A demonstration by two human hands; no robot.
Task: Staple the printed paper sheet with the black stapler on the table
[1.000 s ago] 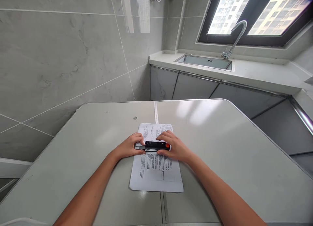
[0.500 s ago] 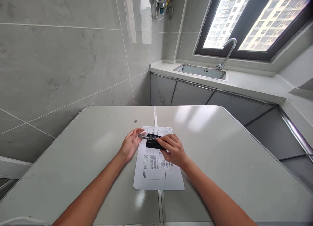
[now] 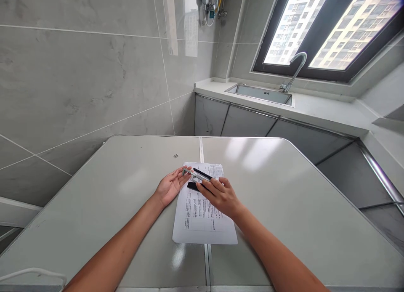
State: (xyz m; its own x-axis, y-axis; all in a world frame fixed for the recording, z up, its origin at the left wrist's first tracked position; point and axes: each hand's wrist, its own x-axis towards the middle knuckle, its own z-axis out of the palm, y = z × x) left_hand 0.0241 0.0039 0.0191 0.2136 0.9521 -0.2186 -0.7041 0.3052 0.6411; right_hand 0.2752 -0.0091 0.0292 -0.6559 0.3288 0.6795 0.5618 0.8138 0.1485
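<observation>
My right hand [image 3: 221, 195] is wrapped round a black stapler [image 3: 202, 174] whose top is opened up, so its silver metal magazine shows between the black parts. Beside the stapler's front end, my left hand [image 3: 172, 186] lies palm up with its fingers stretched out behind the metal tip. Whether those fingers touch the metal I cannot tell. Under both hands is a printed sheet of paper [image 3: 205, 224], lying flat on the table. Two small strips that look like staples [image 3: 176, 156] rest on the tabletop beyond my left hand.
The pale table [image 3: 94, 224] has a metal seam down its middle. A white cable [image 3: 34, 270] lies at the near left corner. Past the table are a counter with a sink [image 3: 261, 93], a tap [image 3: 295, 71] and a window; a tiled wall [image 3: 78, 81] stands at the left.
My right hand has tilted the stapler, and its parts now stand further apart with the metal magazine angled up. My left hand has turned palm up with its fingers more spread.
</observation>
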